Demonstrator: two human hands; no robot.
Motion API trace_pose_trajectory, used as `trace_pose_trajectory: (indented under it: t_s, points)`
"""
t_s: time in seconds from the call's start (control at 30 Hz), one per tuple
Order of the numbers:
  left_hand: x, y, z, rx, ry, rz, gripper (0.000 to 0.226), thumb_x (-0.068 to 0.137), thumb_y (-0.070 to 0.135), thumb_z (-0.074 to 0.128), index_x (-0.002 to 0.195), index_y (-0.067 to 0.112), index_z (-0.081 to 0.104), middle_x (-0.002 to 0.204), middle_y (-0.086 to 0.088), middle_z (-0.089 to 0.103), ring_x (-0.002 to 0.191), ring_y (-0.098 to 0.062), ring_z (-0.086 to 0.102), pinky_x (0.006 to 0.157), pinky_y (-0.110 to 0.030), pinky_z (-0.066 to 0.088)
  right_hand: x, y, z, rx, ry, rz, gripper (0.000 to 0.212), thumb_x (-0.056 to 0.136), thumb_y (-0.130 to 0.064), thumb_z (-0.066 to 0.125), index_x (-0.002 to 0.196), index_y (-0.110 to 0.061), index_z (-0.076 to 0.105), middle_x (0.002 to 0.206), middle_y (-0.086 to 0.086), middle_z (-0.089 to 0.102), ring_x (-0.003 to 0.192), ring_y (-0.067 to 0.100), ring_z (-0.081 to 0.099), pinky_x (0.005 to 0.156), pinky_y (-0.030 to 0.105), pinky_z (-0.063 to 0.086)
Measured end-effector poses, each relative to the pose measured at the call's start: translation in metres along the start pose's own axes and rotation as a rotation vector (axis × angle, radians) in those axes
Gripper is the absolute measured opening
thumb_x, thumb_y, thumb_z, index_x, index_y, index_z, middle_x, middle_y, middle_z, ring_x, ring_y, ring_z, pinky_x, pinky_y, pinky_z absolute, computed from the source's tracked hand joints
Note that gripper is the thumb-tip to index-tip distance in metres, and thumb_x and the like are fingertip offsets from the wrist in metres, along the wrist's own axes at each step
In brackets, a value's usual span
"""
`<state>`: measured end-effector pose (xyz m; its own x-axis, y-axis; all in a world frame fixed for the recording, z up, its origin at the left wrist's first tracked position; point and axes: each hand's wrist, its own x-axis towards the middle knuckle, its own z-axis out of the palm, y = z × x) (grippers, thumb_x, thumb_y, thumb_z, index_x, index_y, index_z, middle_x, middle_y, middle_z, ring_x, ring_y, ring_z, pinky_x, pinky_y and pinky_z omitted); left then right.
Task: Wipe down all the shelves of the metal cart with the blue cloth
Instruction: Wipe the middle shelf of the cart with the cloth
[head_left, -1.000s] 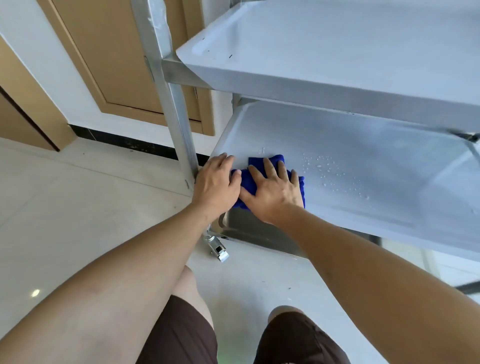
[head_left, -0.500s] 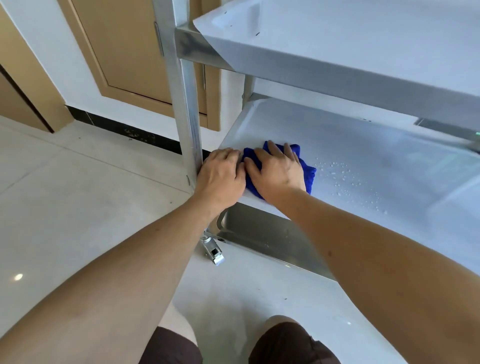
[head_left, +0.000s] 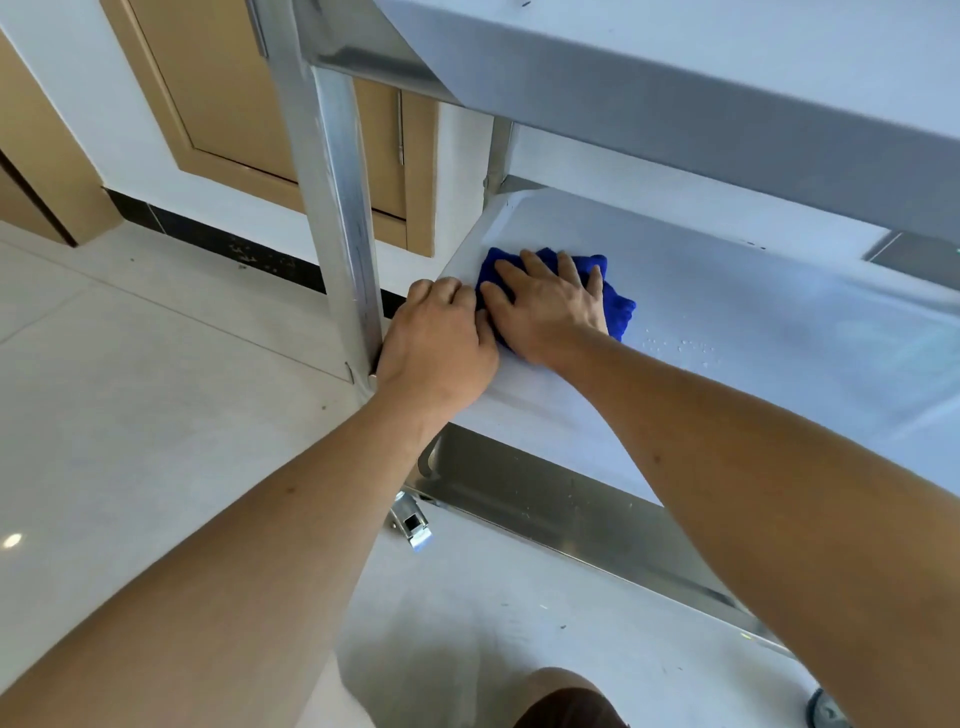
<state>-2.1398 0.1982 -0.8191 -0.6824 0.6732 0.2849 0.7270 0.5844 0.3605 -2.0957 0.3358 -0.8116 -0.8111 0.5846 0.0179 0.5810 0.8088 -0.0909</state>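
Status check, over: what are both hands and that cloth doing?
Right hand flat on blue cloth, middle shelf. Left hand grips shelf edge by post. Water droplets beside cloth. Nothing blocking.

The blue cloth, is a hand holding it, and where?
The right hand presses flat on top of the blue cloth, fingers spread, not gripping. The left hand rests at the shelf edge beside it.

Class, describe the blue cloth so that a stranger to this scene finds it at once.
Start at the metal cart and drop to its middle shelf. Near that shelf's left end, the right hand presses flat on the blue cloth. It is the only vivid blue, soft thing among grey metal.
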Motion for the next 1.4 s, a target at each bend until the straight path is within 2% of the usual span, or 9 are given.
trace_pose_trajectory:
  t_s: [0.13,0.53,0.67,0.77,0.9,1.13,1.4]
  points:
    - [-0.002,-0.002,0.002,0.038,0.023,0.013,0.047,0.096,0.033,0.039,0.136,0.009,0.051,0.136,-0.006,0.055,0.124,-0.023,0.042,0.108,-0.034,0.037,0.042,0.003,0.0,-0.021,0.021,0.044,0.06,0.097,-0.059,0.016,0.145,-0.037,0.044,0.159,-0.003,0.035,0.147,0.033,0.02,0.115,0.063,0.009]
    - [-0.003,-0.006,0.007,0.022,0.07,0.014,0.045,0.096,0.039,0.043,0.128,0.012,0.059,0.135,-0.003,0.058,0.127,-0.02,0.044,0.107,-0.034,0.04,0.132,0.019,-0.001,0.021,0.06,0.143,0.059,0.094,-0.057,0.016,0.133,-0.034,0.054,0.139,0.001,0.054,0.131,0.035,0.039,0.109,0.065,0.018]
    - [-0.003,-0.006,0.007,0.005,0.073,0.013,0.039,0.096,0.038,0.045,0.123,0.016,0.061,0.134,-0.002,0.058,0.126,-0.02,0.044,0.105,-0.036,0.044,0.138,0.02,-0.003,0.038,0.077,0.17,0.058,0.094,-0.057,0.017,0.13,-0.035,0.057,0.136,0.0,0.056,0.127,0.033,0.041,0.105,0.059,0.024]
    - [-0.002,-0.005,0.005,-0.001,0.071,0.009,0.036,0.096,0.038,0.045,0.12,0.018,0.062,0.131,-0.001,0.059,0.125,-0.02,0.045,0.103,-0.038,0.046,0.134,0.019,-0.004,0.042,0.077,0.169,0.056,0.095,-0.057,0.018,0.125,-0.034,0.059,0.132,0.001,0.057,0.123,0.033,0.043,0.1,0.057,0.028]
    - [-0.001,-0.002,0.001,0.008,0.057,0.0,0.037,0.094,0.038,0.045,0.118,0.017,0.063,0.127,0.0,0.061,0.121,-0.021,0.046,0.099,-0.04,0.047,0.12,0.018,-0.004,0.039,0.083,0.167,0.054,0.096,-0.056,0.019,0.126,-0.031,0.056,0.132,0.002,0.057,0.12,0.033,0.044,0.103,0.059,0.028]
    - [-0.001,0.0,-0.002,0.015,0.063,-0.009,0.034,0.09,0.035,0.046,0.109,0.017,0.067,0.118,-0.001,0.064,0.114,-0.024,0.049,0.093,-0.045,0.048,0.071,0.013,0.001,0.007,0.076,0.141,0.056,0.096,-0.057,0.018,0.129,-0.032,0.055,0.138,0.001,0.053,0.129,0.034,0.038,0.106,0.06,0.023]
    - [-0.007,-0.001,-0.005,-0.141,0.238,-0.009,0.027,0.086,0.015,0.055,0.107,0.005,0.069,0.105,-0.012,0.069,0.107,-0.032,0.054,0.089,-0.041,0.048,-0.015,0.006,-0.003,0.036,0.054,0.116,0.058,0.097,-0.059,0.017,0.138,-0.036,0.051,0.156,-0.003,0.038,0.141,0.032,0.026,0.112,0.058,0.016]
